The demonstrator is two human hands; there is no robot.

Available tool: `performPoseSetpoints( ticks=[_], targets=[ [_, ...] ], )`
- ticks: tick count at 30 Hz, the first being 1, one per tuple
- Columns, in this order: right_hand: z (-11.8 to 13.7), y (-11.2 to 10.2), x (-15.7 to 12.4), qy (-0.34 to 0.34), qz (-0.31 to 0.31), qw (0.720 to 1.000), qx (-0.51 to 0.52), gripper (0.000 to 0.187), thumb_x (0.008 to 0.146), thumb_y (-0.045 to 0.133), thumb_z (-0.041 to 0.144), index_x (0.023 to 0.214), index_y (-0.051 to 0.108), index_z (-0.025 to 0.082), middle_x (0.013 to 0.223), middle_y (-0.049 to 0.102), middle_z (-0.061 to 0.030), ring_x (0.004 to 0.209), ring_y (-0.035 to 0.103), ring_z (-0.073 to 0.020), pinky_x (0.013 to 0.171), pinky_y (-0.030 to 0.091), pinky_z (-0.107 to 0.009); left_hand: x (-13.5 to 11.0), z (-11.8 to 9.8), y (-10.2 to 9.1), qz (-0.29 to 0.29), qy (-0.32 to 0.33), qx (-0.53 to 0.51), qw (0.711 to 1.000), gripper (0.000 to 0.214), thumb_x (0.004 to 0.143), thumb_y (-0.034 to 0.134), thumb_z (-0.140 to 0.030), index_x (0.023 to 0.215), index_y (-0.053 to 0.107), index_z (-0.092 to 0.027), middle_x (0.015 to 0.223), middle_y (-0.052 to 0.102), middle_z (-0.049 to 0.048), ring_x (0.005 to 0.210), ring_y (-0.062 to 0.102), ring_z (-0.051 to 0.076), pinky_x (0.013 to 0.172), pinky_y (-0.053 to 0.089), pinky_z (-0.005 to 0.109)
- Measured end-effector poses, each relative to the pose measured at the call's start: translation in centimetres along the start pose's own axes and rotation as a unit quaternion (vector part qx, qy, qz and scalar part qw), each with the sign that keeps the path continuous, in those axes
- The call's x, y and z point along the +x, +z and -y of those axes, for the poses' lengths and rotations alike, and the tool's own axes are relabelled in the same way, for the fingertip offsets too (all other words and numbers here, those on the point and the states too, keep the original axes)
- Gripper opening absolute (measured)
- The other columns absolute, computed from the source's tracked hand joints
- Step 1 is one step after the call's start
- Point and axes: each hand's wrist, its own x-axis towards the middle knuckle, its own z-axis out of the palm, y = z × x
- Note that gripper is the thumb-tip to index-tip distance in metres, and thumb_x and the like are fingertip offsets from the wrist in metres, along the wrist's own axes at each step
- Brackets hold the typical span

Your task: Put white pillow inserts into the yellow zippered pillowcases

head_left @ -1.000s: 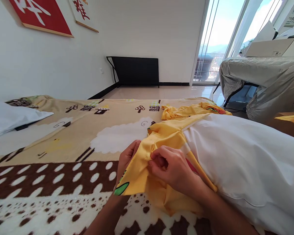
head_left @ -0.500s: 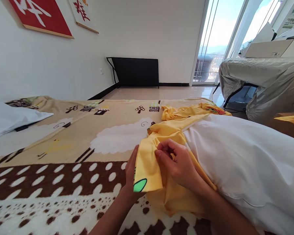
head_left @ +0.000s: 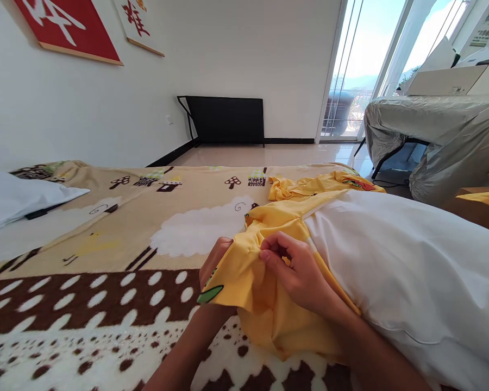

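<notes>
A yellow pillowcase with a green printed shape lies bunched around the left end of a plump white pillow. My right hand pinches the yellow cloth between thumb and fingertips, close to the pillow's end. My left hand is closed at the left edge of the same cloth, its fingers partly hidden behind the flap. More yellow fabric lies crumpled beyond the pillow.
Under everything spreads a patterned blanket with sheep and brown spotted bands. Another white pillow rests at the left. A plastic-covered table bearing a cardboard box stands at the right. A black panel leans by the far wall.
My left hand has moved slightly up and left, and the cloth flap has folded and tilted with it. My right hand keeps its pinch in nearly the same spot.
</notes>
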Motion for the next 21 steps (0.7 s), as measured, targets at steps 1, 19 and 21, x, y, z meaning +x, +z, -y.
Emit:
performPoseSetpoints(
  ticks=[1,19,21],
  targets=[
    [0.0,0.0,0.1,0.006,0.013,1.000,0.009,0.012,0.086,0.052,0.028,0.079,0.052,0.018,0.068,0.049,0.0028,0.062,0.042,-0.0086,0.057,0.036,-0.021,0.2,-0.2,0.1,0.002,0.028,0.013,1.000,0.013,0.077,0.059,-0.030,0.068,0.059,-0.021,0.068,0.054,0.0012,0.062,0.051,0.015,0.055,0.042,0.029],
    [-0.1,0.2,0.2,0.029,-0.063,0.997,0.046,0.016,0.082,0.057,0.033,0.078,0.058,0.017,0.066,0.054,0.0009,0.059,0.045,-0.0094,0.053,0.038,-0.021,-0.4,-3.1,0.9,0.026,0.152,0.078,0.985,0.009,0.076,0.059,-0.018,0.085,0.057,-0.019,0.073,0.053,0.0019,0.062,0.050,0.014,0.052,0.043,0.023],
    [0.0,0.2,0.2,0.030,-0.064,0.996,0.046,0.016,0.081,0.057,0.032,0.077,0.059,0.017,0.066,0.054,0.0008,0.059,0.045,-0.0092,0.053,0.038,-0.022,-0.1,-3.5,1.0,0.022,0.160,0.087,0.983,0.006,0.077,0.056,-0.012,0.077,0.058,-0.018,0.067,0.051,0.0009,0.059,0.048,0.013,0.050,0.041,0.022]
  ],
)
